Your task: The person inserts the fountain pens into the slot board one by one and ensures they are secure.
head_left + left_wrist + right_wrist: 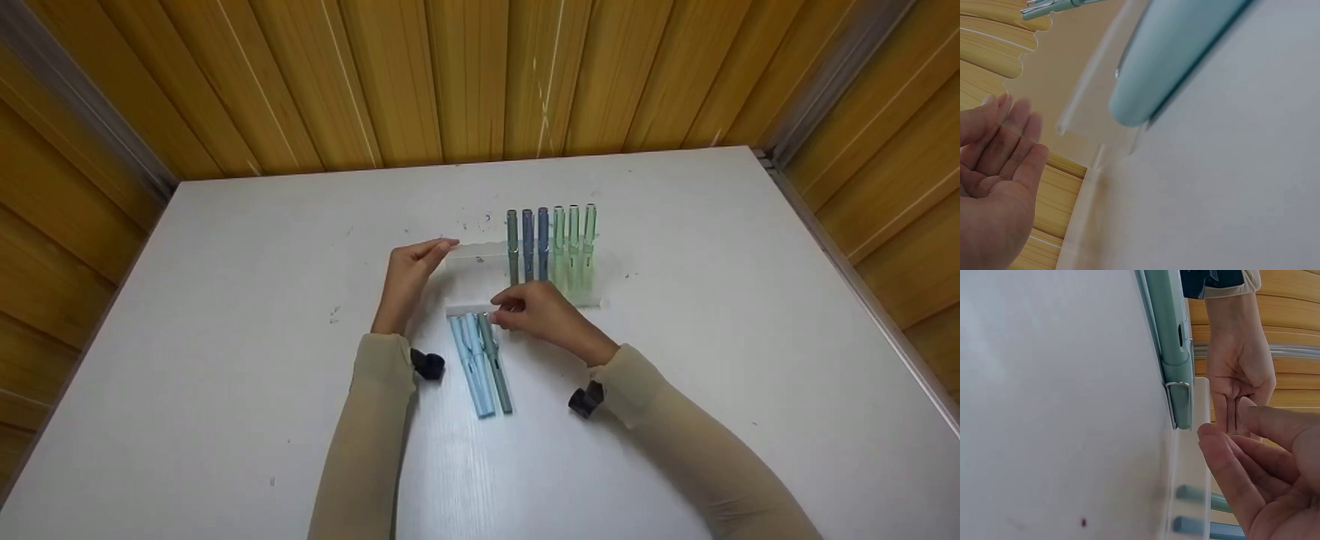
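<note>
My left hand (409, 270) pinches the upper left corner of a clear plastic pen stand (476, 281); through the panel its fingers (1016, 118) show in the left wrist view. Close to the stand's front ledge is my right hand (546, 311), thumb and fingers parted with nothing between them. Its fingertips are by the clip end of a dark green pen (496, 367) lying on the table. Two light blue pens (474, 371) lie alongside that one. In the right wrist view, the clip end of a green pen (1171, 343) points toward the fingers.
Upright in the stand's right half are a dark green pen (513, 232), two bluish pens (535, 232) and three light green pens (574, 232). The white table (225, 360) meets yellow wood-patterned panels (465, 82) at the back. Each wrist carries a small black camera (430, 365).
</note>
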{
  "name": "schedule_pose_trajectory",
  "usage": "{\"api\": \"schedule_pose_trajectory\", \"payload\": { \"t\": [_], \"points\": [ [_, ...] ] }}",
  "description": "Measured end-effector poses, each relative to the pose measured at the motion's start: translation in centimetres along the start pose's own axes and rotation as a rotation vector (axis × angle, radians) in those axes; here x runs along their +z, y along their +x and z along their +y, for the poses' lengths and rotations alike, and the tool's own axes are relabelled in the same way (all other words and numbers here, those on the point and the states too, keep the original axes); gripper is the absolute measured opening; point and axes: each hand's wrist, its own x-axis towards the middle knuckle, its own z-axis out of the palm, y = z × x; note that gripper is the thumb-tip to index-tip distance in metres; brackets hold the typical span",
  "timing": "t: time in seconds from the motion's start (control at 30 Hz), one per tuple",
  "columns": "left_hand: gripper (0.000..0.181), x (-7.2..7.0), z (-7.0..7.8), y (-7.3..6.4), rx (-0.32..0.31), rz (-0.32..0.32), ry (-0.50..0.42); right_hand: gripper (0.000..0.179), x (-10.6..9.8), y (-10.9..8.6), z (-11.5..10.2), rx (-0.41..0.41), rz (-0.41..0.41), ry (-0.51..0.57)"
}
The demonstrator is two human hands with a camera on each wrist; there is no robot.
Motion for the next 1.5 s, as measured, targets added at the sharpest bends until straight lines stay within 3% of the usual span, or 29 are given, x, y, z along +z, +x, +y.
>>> {"api": "schedule_pose_trajectory", "payload": {
  "t": [0.23,0.5,0.7,1.03,1.5],
  "points": [
    [0.034,0.0,-0.2,0.0,0.013,0.008,0.016,0.037,0.7,0.0,0.2,0.049,-0.058,0.021],
    [0.032,0.0,-0.2,0.0,0.007,0.009,0.026,0.031,1.2,0.1,0.1,0.100,-0.041,0.028],
    [0.031,0.0,-0.1,0.0,-0.026,0.002,0.028,0.022,1.5,0.3,0.3,0.079,-0.040,0.006],
    [0.030,0.0,-0.1,-0.1,-0.023,0.004,0.014,0.036,1.7,0.4,0.2,0.087,-0.044,-0.012],
    [0.029,0.0,-0.1,-0.1,-0.008,0.006,-0.008,0.041,0.9,0.2,0.1,0.087,-0.120,-0.051]
  ]
}}
